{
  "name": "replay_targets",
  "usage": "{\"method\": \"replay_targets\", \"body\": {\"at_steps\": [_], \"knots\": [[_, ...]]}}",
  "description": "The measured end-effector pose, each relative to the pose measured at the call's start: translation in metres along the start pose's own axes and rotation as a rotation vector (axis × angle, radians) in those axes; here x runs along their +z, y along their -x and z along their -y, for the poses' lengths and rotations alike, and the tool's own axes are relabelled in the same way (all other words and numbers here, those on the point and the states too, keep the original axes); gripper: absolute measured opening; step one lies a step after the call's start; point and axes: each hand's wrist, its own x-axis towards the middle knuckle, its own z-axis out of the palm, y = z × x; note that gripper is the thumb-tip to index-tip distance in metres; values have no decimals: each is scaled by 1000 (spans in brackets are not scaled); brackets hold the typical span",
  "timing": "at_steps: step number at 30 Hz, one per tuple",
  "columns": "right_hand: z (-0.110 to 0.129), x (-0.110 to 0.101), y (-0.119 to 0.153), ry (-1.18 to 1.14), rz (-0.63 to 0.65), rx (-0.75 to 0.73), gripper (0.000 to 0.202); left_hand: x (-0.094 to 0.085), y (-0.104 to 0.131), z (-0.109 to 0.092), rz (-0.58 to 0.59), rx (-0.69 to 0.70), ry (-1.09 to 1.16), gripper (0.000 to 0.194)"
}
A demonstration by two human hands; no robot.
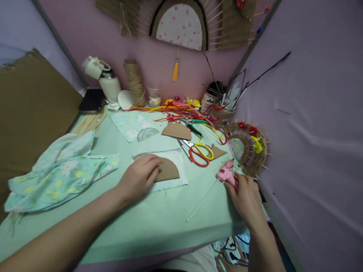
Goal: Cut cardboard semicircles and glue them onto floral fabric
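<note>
A brown cardboard half circle [169,168] lies on a pale fabric piece [181,162] near the middle of the table. My left hand [141,175] rests on the left part of the cardboard, its fingers curled together; whether it pinches anything beneath is hidden. At the right, my right hand [246,194] is closed round a pink glue gun [226,172], which has a long clear glue stick [202,200] sticking out toward the front. Scissors [198,153] with red and yellow handles lie between the two hands, beyond the fabric.
Patterned cloth [62,177] lies at left. Behind are a protractor [147,133], another cardboard half circle [176,131], pliers [195,130], coloured pipe cleaners [170,112], a twine spool [134,83] and a white bottle [110,87]. A round woven wreath [261,162] leans at right.
</note>
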Motion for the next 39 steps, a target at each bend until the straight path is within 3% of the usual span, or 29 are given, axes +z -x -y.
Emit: {"method": "replay_targets", "body": {"at_steps": [4,8,10,13,17,21,31,39], "knots": [[10,-22,0,27,-56,28,55,-5,-2,14,69,-87,-5,31],[50,-37,-9,-259,-140,-198,49,1,-3,11,305,-21,-32,42],[81,-38,-12,-361,-45,-351,43,2,-2,8,420,-10,-71,52],[127,-35,-11,-394,246,-629,57,3,3,7,505,-31,-135,80],[159,-24,-7,-328,509,-686,93,7,14,11,543,-29,-155,101],[161,-13,-5,-284,608,-681,112,13,19,15,552,-28,-124,110],[154,-2,-1,-288,603,-716,124,12,16,16,631,-79,-24,113],[155,-8,-7,-287,574,-745,111,14,18,17,586,-67,-15,115]]}}
